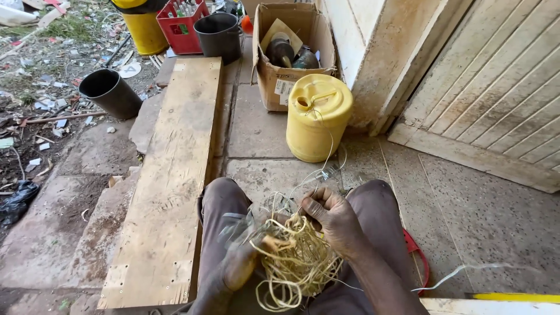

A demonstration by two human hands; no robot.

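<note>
A stone yard floor fills the frame. At lower centre, on the lap, a tangled bundle of pale cord looks light, springy and snag-prone, best held by its bulk. The left hand cups it; the right hand pinches strands. A yellow jerrycan and a labelled brown carton stand above.

I see bright daylight out past my hands; my lap sits in soft shade. Edges bow wide-angle, and focus holds sharp throughout.
</note>
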